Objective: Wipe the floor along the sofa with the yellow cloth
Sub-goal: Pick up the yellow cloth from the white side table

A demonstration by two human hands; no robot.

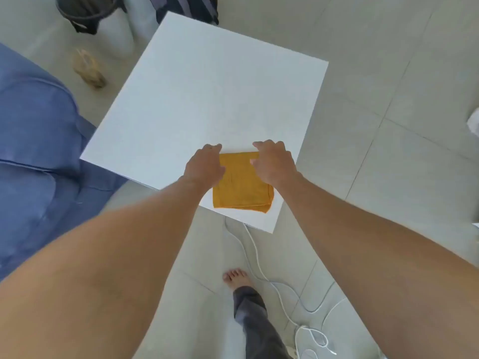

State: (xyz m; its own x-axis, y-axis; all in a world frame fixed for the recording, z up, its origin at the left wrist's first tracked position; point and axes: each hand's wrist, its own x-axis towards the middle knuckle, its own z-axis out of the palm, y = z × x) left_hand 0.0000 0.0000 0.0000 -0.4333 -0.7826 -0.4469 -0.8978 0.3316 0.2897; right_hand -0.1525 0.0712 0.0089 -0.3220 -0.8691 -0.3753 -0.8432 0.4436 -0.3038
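- The blue sofa (33,141) lies at our left, beside the white table (207,99).
- Our left hand (204,165) pinches the folded yellow cloth (242,187) at its far left corner.
- Our right hand (273,163) grips the far right corner; the cloth rests near the table's near edge.

Both arms outstretched, left hand (204,164) and right hand (273,161) curled, palms down

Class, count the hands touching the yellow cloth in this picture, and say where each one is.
2. The left hand is at the far left corner of the yellow cloth; the right hand is at its far right corner. Their fingertips are partly hidden.
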